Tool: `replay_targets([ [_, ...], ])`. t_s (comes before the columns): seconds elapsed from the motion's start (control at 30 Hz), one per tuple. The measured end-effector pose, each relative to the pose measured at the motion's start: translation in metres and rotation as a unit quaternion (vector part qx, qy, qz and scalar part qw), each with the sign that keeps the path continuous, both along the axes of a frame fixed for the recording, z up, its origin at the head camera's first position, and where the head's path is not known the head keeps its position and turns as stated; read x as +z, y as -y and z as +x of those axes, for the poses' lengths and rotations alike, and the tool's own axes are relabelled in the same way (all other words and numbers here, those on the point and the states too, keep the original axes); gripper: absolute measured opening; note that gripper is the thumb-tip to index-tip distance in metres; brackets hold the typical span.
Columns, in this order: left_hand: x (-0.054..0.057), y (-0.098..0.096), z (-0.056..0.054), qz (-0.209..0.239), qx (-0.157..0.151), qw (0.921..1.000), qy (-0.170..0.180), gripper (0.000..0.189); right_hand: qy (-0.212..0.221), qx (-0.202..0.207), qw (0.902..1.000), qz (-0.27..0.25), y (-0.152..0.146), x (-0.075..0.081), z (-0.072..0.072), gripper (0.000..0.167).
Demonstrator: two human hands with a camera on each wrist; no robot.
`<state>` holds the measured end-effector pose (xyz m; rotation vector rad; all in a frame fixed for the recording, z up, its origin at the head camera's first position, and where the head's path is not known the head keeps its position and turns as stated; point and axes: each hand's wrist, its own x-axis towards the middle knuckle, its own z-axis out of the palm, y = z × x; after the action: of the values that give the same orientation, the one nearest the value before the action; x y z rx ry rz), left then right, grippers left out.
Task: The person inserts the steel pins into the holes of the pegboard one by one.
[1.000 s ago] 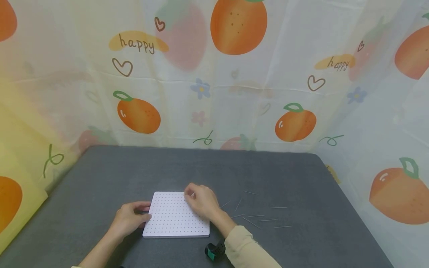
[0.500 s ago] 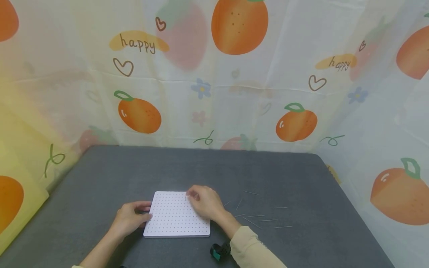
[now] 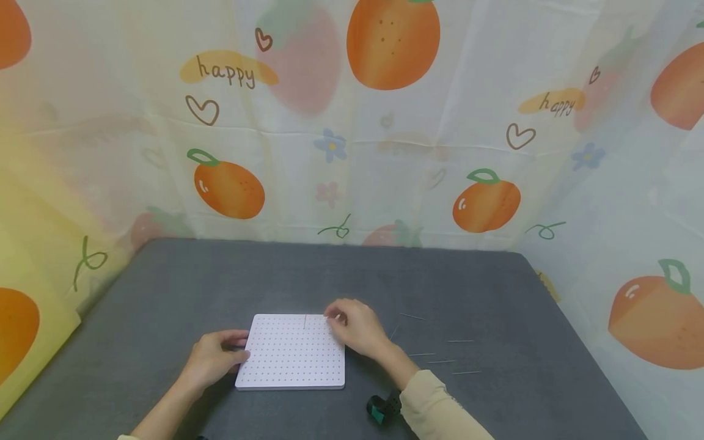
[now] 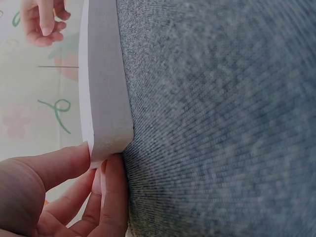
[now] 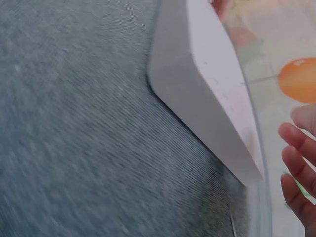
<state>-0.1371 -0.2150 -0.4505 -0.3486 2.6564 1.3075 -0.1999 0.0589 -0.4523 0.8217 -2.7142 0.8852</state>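
A white perforated board (image 3: 286, 360) lies flat on the gray worktop (image 3: 247, 275), slightly left of its middle and well apart from its far edge. The left hand (image 3: 208, 362) pinches the left edge of the board; the thumb bears on the upper face and the fingers lie against the side. One thin standing pin (image 3: 305, 322) is upright in the board near its far edge, right of the middle of that edge. The right hand (image 3: 357, 327) is above the far right corner of the board, apart from its surface; its fingertips are slightly spread in the right wrist view. Six loose pins (image 3: 461, 341) are visible at separate positions and angles on the worktop, to the right of the board. A black device (image 3: 379, 408) with a green patch is beside the cuff of the right sleeve (image 3: 440, 406). A fruit-patterned cloth (image 3: 379, 189) hangs behind the far edge of the worktop.
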Motion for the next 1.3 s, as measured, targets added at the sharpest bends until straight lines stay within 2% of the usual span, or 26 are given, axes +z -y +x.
replay_targets([
  [0.5, 0.003, -0.002, 0.0, -0.003, -0.001, 1.0, 0.005, 0.045, -0.031, -0.007, 0.9991, -0.027, -0.041, 0.01, -0.01, 0.011],
  [0.97, 0.004, -0.003, 0.001, -0.011, 0.001, 0.9999, 0.004, 0.044, 0.006, -0.038, 0.9957, -0.085, -0.092, 0.009, -0.016, 0.014],
  [1.3, 0.005, -0.003, 0.001, -0.011, 0.007, 0.9999, 0.008, 0.044, 0.026, -0.089, 0.9914, -0.093, -0.121, -0.001, -0.018, 0.015],
])
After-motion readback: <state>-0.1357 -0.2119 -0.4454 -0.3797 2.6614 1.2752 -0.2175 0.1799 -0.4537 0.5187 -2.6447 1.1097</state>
